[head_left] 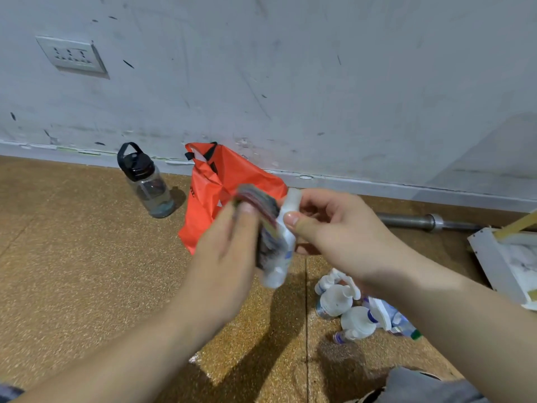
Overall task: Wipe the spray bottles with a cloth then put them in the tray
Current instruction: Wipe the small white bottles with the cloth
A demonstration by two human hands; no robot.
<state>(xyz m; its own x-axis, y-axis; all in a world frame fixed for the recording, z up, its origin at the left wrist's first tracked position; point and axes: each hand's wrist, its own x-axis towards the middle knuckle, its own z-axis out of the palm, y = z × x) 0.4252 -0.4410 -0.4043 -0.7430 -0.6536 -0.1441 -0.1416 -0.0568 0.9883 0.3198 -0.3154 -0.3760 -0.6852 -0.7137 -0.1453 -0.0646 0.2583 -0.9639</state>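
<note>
My right hand point(328, 231) pinches the white cap end of a small white spray bottle point(280, 257), which hangs upright above the floor. My left hand point(229, 257) grips a multicoloured striped cloth point(258, 205) and presses it against the bottle's left side. The cloth and bottle are blurred. Several more white spray bottles point(348, 306) lie in a heap on the floor below my right forearm. The white tray point(488, 257) sits at the right edge, tilted, with its inside partly cut off by the frame.
A red bag point(215, 193) slumps against the wall behind my hands. A clear water bottle with a black lid point(148, 181) stands to its left. A metal bar point(421, 221) lies along the wall at the right. The floor is brown speckled matting.
</note>
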